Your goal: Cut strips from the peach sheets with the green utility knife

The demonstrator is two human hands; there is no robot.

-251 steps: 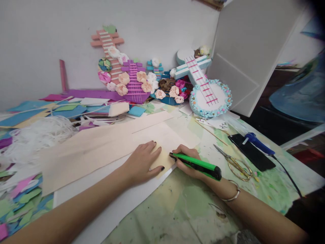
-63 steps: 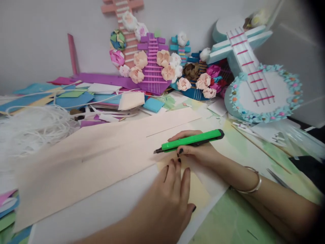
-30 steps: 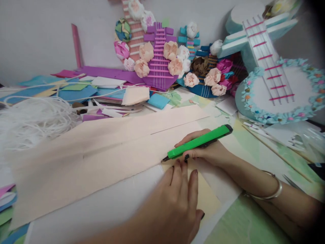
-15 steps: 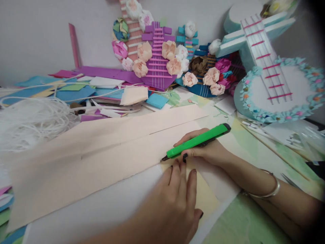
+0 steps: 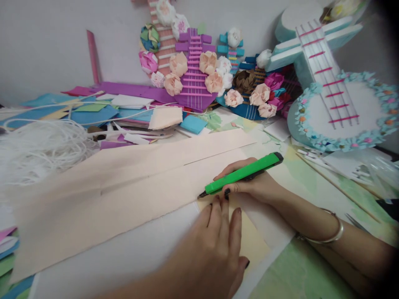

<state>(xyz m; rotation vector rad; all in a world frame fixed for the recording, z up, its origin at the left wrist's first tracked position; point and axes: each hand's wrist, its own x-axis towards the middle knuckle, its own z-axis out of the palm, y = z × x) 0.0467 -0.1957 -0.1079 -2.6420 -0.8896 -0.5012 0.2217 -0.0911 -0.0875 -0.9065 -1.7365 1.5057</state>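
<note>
Head view, green cutter (image 5: pixel 243 172) in right fingers (image 5: pixel 233 167), beside left fingers (image 5: pixel 215 216)

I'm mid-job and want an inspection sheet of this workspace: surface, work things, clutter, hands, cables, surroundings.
Surface: table, green-patterned; white sheet lying on it.
Work things: peach sheet, partly over the white sheet; green cutter, tip at the peach sheet's near edge, contact unclear; yellow card.
Clutter: white cord tangle at left; coloured paper pieces behind it; pointed metal tool, partly hidden by the right forearm.
Left hand: fingers resting over the yellow card.
Right hand: fingers closed around the green cutter.
Cables: nothing seen.
Surroundings: grey wall; purple craft and pale blue craft at the back.
</note>
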